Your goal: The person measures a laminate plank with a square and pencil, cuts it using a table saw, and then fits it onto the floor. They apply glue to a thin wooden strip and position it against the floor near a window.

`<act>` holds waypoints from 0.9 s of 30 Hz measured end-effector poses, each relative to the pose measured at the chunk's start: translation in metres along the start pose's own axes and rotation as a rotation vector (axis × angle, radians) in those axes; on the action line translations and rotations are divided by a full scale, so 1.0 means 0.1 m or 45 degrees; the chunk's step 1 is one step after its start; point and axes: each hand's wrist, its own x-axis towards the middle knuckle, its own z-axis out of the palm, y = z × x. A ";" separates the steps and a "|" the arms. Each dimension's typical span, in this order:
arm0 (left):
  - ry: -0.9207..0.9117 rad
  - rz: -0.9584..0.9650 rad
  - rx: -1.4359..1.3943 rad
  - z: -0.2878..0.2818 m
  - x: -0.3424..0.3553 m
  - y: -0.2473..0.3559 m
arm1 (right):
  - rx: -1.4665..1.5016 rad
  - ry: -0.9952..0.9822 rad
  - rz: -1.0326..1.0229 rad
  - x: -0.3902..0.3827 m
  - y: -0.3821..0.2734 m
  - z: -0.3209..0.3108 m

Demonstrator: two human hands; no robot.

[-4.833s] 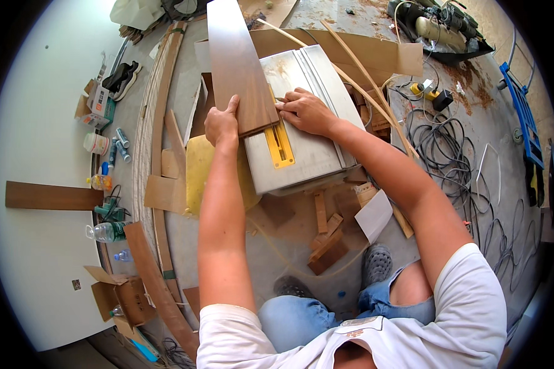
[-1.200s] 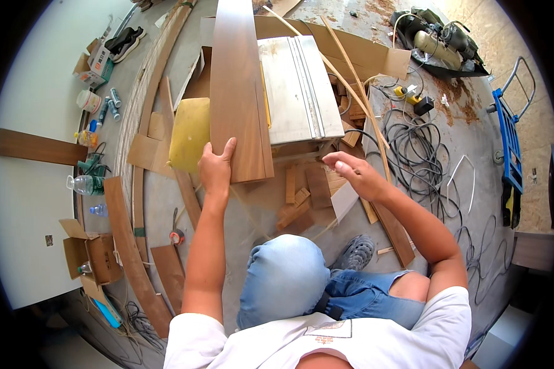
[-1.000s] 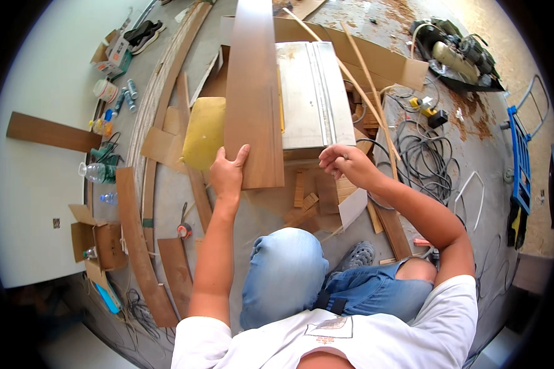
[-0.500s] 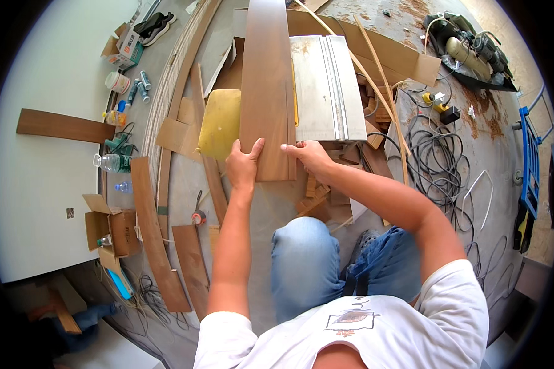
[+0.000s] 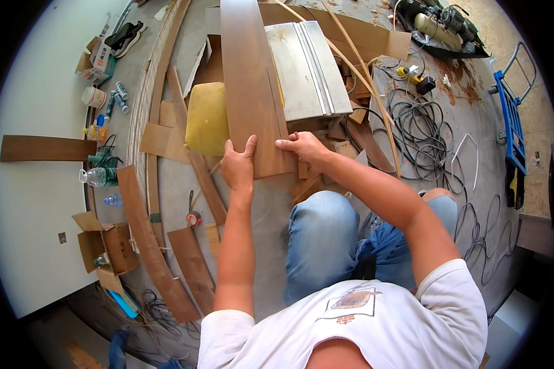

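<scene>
Brown plank (image 5: 249, 86): from 12 o'clock towards view centre, overlapping the pale metal surface (image 5: 305, 67). Left hand (image 5: 239, 165) at plank's 7 o'clock: fingers closed on its edge, thumb on top. Right hand (image 5: 308, 149), 5 o'clock: fingers curled, thumb touching plank; grip cannot be told. Yellow panel (image 5: 204, 120) at plank's 9 o'clock.

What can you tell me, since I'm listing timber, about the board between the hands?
The board is long, flat and brown, with wood-like grain and a thin lengthwise line near its right edge. It lies over the metal tabletop, its far end out of frame, its near end jutting past the front. There the left hand grips its left edge, thumb on top; the right hand touches its right edge.
</scene>
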 end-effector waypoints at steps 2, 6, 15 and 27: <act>0.022 0.011 0.006 0.02 -0.04 -0.09 | -0.033 -0.012 0.028 -0.03 0.06 0.02; 0.061 0.023 0.042 0.01 -0.13 -0.19 | -0.006 -0.124 0.087 -0.05 0.11 -0.02; 0.048 0.099 -0.148 -0.05 -0.39 -0.23 | -0.146 -0.131 0.130 0.18 -0.03 -0.19; 0.061 0.039 -0.064 -0.13 -0.70 -0.43 | 0.121 0.052 0.142 0.30 0.03 0.08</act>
